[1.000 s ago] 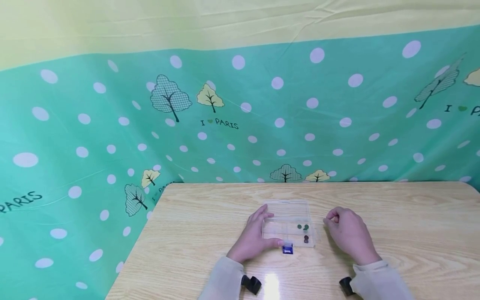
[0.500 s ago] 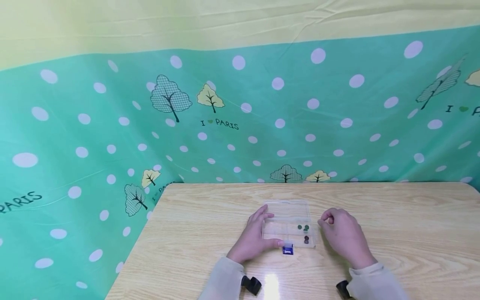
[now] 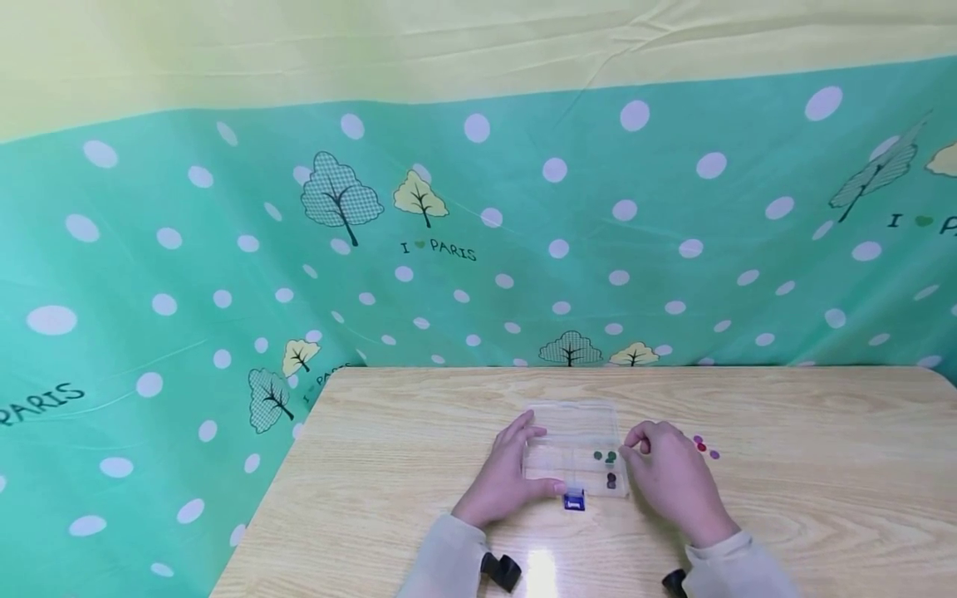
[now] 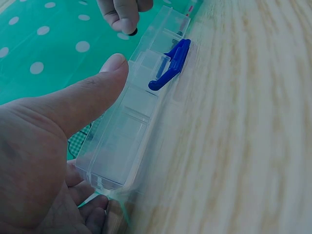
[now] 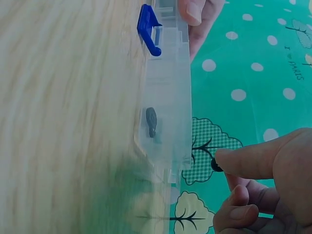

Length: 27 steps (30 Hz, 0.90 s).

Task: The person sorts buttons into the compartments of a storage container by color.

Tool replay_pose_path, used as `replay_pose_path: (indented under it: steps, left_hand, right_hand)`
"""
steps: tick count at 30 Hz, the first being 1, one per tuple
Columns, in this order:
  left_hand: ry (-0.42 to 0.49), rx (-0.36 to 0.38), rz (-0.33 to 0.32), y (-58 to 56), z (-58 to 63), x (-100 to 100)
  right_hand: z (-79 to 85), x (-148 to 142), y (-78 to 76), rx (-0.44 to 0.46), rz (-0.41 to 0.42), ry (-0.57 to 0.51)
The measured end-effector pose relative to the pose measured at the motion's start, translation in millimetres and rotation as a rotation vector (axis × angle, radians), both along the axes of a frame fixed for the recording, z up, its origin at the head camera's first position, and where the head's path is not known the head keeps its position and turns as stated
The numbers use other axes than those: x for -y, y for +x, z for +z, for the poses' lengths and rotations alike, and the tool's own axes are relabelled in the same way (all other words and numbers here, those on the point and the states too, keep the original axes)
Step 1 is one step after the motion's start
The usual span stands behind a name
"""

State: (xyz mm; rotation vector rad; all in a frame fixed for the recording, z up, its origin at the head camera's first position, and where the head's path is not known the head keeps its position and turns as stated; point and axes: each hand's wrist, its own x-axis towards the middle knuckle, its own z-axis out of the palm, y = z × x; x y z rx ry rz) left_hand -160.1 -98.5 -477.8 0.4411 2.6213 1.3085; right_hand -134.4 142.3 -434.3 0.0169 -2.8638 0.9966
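Observation:
On the table a clear plastic divided box (image 3: 549, 486) stands with its lid (image 3: 576, 422) folded back. My left hand (image 3: 508, 469) holds the box's left side, thumb at the front near the blue latch (image 4: 170, 70) and fingers round the far side. Beside the box's right edge, my right hand (image 3: 669, 473) pinches a small dark round button (image 5: 216, 165) between thumb and forefinger, above the box's rim. Several green buttons (image 3: 611, 458) lie in the back right compartment. Dark buttons (image 5: 151, 122) sit in the front right one.
Red and purple buttons (image 3: 701, 447) lie loose on the wooden table (image 3: 822, 498), just right of my right hand. A green dotted curtain (image 3: 449, 316) hangs behind the table and along its left side.
My right hand has moved left to the box's right edge, bringing the loose red and purple buttons into sight behind it. My left hand stays on the box.

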Motion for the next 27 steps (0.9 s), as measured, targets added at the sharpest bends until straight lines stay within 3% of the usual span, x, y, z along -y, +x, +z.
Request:
replay_pose_path:
  steps: [5, 15, 27]
  left_hand:
    - [-0.001, -0.003, -0.001, 0.3, -0.8, -0.1]
    - [-0.008, -0.011, -0.008, -0.4, -1.3, 0.2]
    - [0.008, -0.015, -0.011, -0.7, -1.4, 0.6]
  right_hand:
    - [0.7, 3.0, 1.1, -0.009, 0.004, 0.01]
    - [-0.1, 9.1, 3.5, 0.054, 0.017, -0.013]
    - [-2.4, 20.0, 7.8, 0.029, 0.039, 0.003]
